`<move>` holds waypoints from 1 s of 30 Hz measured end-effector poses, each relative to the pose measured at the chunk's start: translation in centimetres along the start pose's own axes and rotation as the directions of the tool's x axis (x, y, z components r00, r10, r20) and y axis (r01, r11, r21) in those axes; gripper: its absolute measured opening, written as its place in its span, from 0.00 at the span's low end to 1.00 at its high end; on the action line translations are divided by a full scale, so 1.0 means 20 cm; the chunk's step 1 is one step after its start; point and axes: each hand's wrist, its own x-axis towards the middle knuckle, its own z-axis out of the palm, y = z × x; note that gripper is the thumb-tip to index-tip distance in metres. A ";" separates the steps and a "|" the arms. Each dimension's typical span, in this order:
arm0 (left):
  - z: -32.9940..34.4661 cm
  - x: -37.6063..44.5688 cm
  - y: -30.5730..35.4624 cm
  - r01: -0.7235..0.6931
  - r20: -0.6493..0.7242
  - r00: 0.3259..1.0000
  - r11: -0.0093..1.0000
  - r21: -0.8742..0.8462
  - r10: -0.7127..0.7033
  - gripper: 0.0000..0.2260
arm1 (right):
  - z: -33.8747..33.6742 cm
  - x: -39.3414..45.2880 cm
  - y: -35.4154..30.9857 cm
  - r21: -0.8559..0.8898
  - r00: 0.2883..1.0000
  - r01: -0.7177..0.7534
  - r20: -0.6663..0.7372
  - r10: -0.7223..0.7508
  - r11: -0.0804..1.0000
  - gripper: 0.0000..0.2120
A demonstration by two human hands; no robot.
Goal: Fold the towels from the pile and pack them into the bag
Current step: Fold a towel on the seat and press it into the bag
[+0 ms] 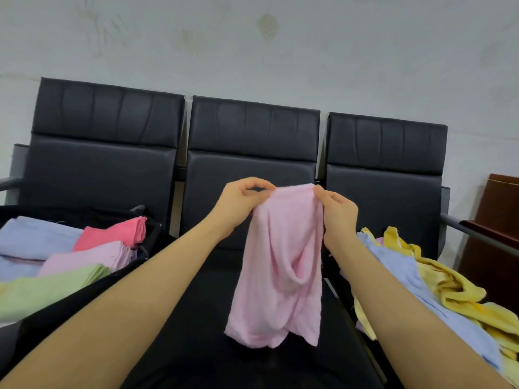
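Observation:
A pink towel (280, 265) hangs in the air over the middle black seat (196, 318). My left hand (241, 203) pinches its top left corner and my right hand (338, 211) pinches its top right corner, close together, so the cloth sags in folds. On the left, a black bag (70, 301) holds folded towels: blue (33, 237), coral (118, 231), light pink (90, 258) and green (42, 293). On the right seat lies a loose pile with a blue towel (407, 279) and a yellow towel (455, 290).
A row of three black padded chairs (252, 127) stands against a pale wall. A grey metal armrest (477, 234) runs along the right end, and a dark brown wooden cabinet (497, 220) stands beyond it.

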 end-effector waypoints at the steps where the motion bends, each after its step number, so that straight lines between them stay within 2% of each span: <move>1: -0.01 0.02 0.01 -0.003 -0.074 0.997 0.998 -0.062 -0.001 0.08 | -0.02 0.00 0.00 0.030 1.000 -0.001 -0.003 0.001 1.000 0.08; 3: -0.04 0.07 0.01 0.000 -0.171 0.985 0.990 -0.138 -0.024 0.09 | -0.06 0.00 -0.01 0.089 1.000 -0.002 -0.019 0.004 0.996 0.05; 5: -0.08 0.11 0.01 0.036 -0.172 0.983 0.991 -0.131 -0.058 0.09 | -0.10 0.00 -0.02 0.127 0.999 0.010 -0.051 -0.003 0.992 0.04; 8: -0.13 0.13 -0.02 0.090 -0.157 0.982 0.993 -0.079 -0.102 0.11 | -0.14 0.02 -0.02 0.117 0.994 0.043 -0.110 -0.030 0.992 0.09; 12: -0.18 0.13 -0.03 0.073 -0.218 0.971 0.992 -0.107 -0.095 0.14 | -0.17 0.06 -0.02 0.155 0.984 0.038 -0.178 -0.010 0.987 0.16; 16: -0.27 0.15 -0.01 0.065 -0.280 0.952 0.976 -0.207 -0.123 0.13 | -0.21 0.08 -0.04 0.281 0.982 -0.005 -0.179 0.058 0.960 0.21; 19: -0.31 0.16 0.01 0.075 -0.246 0.959 0.960 -0.269 -0.143 0.16 | -0.23 0.09 -0.03 0.346 0.983 -0.022 -0.164 0.084 0.938 0.21; 25: -0.34 0.15 0.00 0.152 -0.250 0.961 0.979 0.135 -0.115 0.23 | -0.25 0.08 -0.02 0.365 0.988 -0.024 -0.136 0.078 0.931 0.22; 27: -0.34 0.15 -0.01 0.145 -0.310 0.947 0.970 0.194 -0.080 0.21 | -0.24 0.07 -0.02 0.351 0.991 -0.015 -0.119 0.061 0.936 0.23; 30: -0.36 0.14 -0.04 0.148 -0.398 0.917 0.959 0.242 -0.041 0.17 | -0.24 0.07 -0.04 0.327 0.981 0.000 -0.183 0.063 0.945 0.21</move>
